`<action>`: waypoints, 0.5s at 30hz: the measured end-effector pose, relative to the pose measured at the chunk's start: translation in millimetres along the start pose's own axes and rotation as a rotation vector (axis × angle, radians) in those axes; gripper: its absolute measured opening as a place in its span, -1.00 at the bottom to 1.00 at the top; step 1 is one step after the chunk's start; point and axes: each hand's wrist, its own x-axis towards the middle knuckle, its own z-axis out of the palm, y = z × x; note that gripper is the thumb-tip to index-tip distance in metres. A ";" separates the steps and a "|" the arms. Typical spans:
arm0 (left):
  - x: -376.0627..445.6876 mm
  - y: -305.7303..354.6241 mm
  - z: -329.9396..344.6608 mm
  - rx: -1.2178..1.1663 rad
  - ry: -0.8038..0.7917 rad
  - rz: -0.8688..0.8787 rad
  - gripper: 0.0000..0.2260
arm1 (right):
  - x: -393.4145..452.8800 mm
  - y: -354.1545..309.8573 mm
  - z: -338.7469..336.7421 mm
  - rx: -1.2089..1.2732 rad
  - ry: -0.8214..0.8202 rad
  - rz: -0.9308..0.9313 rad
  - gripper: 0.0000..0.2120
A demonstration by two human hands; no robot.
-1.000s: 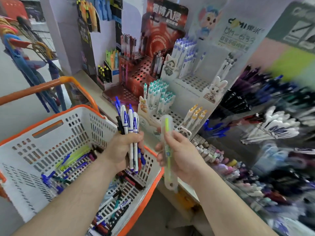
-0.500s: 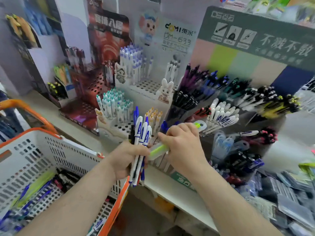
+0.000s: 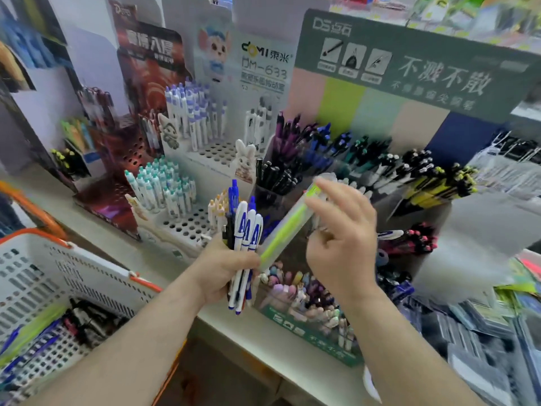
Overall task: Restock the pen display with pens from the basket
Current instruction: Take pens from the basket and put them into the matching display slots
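Green pen [image 3: 285, 227] — between both grips

Rabbit figurine [image 3: 245, 159] stands below a green signboard [image 3: 409, 65].

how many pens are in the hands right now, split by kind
White pens with blue print, gripped in the left hand: 3
Blue-topped pens behind them in the same bunch: 2 that I can make out
Green pen in a clear sleeve, its top end at the right hand: 1
Total: 6 that show; dark ones in the bunch are too hidden to count.
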 end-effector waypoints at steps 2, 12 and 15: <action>1.1 -1.9 5.5 0.049 0.017 0.049 -0.85 | 8.1 1.5 -11.4 0.183 0.121 0.437 -0.67; 23.7 -20.0 9.1 0.397 -0.051 0.164 -0.82 | 28.5 11.3 -11.7 0.470 -0.040 1.042 -0.76; 31.1 -23.3 7.3 0.399 -0.068 0.161 -0.87 | 32.9 9.3 -21.4 0.452 0.013 1.027 -0.77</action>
